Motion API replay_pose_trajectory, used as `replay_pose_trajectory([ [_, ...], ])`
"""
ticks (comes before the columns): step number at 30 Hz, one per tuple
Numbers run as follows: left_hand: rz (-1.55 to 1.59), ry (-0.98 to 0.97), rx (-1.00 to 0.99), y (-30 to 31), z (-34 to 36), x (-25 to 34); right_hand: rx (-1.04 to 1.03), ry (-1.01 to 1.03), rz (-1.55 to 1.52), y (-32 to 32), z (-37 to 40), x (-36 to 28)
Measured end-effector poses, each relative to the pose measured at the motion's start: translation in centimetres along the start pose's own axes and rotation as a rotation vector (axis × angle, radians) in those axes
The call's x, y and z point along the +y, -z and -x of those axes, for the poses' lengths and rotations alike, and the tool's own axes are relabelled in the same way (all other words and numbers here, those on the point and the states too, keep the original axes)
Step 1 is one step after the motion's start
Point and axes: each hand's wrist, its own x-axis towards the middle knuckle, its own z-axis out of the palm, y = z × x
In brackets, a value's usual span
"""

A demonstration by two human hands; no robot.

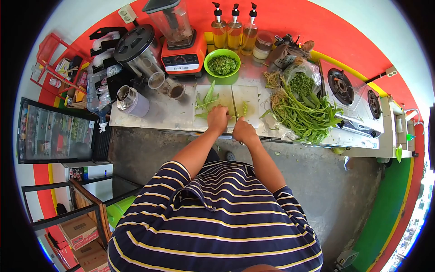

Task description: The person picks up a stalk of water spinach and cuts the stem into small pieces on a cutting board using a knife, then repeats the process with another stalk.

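Note:
On the white cutting board (252,97) lie long green leaves (209,99), and my left hand (218,119) is closed on them near the board's front edge. My right hand (245,132) is wrapped round the handle of a knife (234,103), whose blade points away from me across the board. A small cut green piece (245,109) lies to the right of the blade. Behind the board stands a green bowl (233,72) with chopped greens in it. A large heap of leafy stalks (308,113) lies to the right of the board.
An orange blender (182,59), a steel pot (141,50) and plastic cups (176,91) stand at the back left. Oil bottles (234,34) line the wall. A bag of greens (301,84) and a gas stove (351,97) are at the right.

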Motion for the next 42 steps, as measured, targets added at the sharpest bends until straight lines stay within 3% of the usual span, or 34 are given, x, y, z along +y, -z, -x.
replay_pose_trajectory([
  [18,0.001,0.052,0.005,-0.1,-0.6,-0.9,0.046,0.004,0.012,-1.0,-0.1,-0.7],
  [33,0.204,-0.279,0.053,-0.8,0.3,-3.7,0.090,-0.009,0.029,-2.1,1.1,-0.8],
  [42,0.138,-0.338,0.030,-0.4,0.9,-3.4,0.068,-0.005,0.127,-1.3,1.5,-1.4],
])
